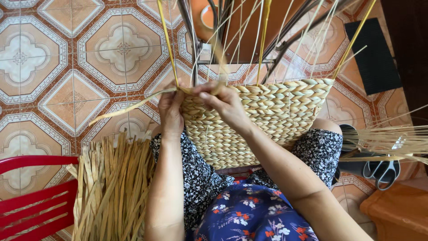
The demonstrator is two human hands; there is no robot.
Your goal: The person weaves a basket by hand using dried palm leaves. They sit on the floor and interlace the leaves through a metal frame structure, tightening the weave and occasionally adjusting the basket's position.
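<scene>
Pinching a flat pale straw strand (133, 106) at the rim, the left hand (170, 111) has its grip closed on the fibre where it meets the weave, while the right hand (225, 105) presses thumb and fingers tight on the top edge of the woven basket (272, 116), which rests on the person's lap in the middle of the scene. The step in hand looks like working a strand into the top row; the next move would call for steady tension and a tuck between the upright stakes (263, 40). The basket wall is thick, plaited and golden. A bundle of dried strips (111, 187) lies at near left beside a red chair (35, 196); scissors (383, 172) lie at right on the patterned tile floor (67, 67).
</scene>
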